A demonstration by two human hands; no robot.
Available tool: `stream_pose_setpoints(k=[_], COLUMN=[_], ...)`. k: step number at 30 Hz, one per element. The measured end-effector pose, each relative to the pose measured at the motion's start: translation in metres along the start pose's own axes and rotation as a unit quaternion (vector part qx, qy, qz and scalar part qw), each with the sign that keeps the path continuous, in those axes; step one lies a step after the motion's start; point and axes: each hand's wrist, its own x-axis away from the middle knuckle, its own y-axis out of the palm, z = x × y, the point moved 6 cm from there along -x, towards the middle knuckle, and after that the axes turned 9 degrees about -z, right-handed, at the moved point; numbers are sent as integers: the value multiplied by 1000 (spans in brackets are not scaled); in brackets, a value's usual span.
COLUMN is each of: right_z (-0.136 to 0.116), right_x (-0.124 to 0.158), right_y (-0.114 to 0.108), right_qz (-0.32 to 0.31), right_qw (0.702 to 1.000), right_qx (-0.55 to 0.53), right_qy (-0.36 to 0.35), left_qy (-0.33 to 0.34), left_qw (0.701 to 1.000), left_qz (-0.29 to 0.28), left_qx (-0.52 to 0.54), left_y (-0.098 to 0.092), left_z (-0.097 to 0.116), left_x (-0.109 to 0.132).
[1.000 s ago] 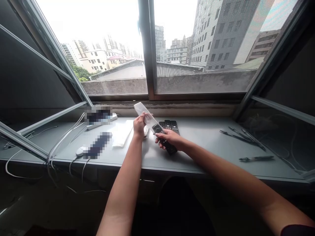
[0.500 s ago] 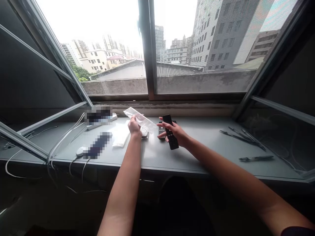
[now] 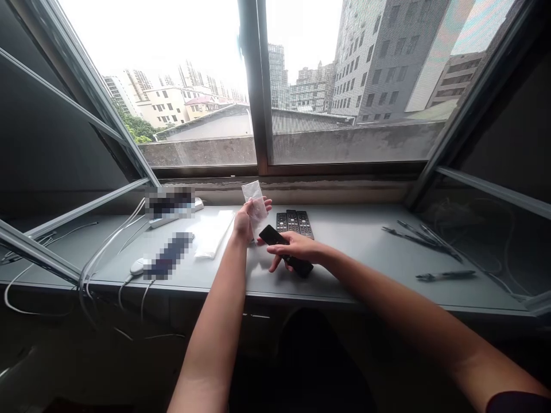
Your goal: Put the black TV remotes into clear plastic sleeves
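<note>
- The right hand (image 3: 298,249) is closed over a black remote control (image 3: 270,234), fingers wrapped across its middle, just above the grey window ledge (image 3: 353,258).
- The black remote control's long axis runs slantwise: one end points down and right toward the person, the other up and left, away from them.
- Just beyond that far end, up and left of the black remote control, the left hand (image 3: 243,225) pinches a clear plastic sleeve (image 3: 255,201) between thumb and fingers, the other fingers spread. The sleeve stands nearly upright; whether its mouth is open I cannot tell.
- The far tip and the sleeve's lower edge are close, perhaps touching.
- Behind the black remote control, three more remotes (image 3: 295,222) lie side by side on the ledge.
- Left of it lies a flat pale pile (image 3: 210,241); well to its right, pens (image 3: 424,235).
</note>
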Motion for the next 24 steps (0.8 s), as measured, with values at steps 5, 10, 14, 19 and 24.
stream_pose_setpoints(k=[5, 10, 14, 19, 24], right_z=[6, 12, 12, 5, 2], right_x=[1, 5, 7, 7, 5], right_y=[4, 9, 12, 12, -2], right_qz=[-62, -138, -172, -147, -20], right_qw=[997, 985, 978, 986, 999], right_qx=[36, 66, 75, 65, 42], right_qy=[32, 73, 87, 50, 6], left_qy=[5, 36, 38, 37, 7], left_qw=[998, 995, 994, 995, 998], left_qz=[34, 79, 85, 74, 57], left_qx=[51, 55, 63, 59, -38], left_y=[-10, -23, -27, -29, -27], left_z=[2, 8, 10, 11, 2], left_x=[-2, -3, -1, -1, -4])
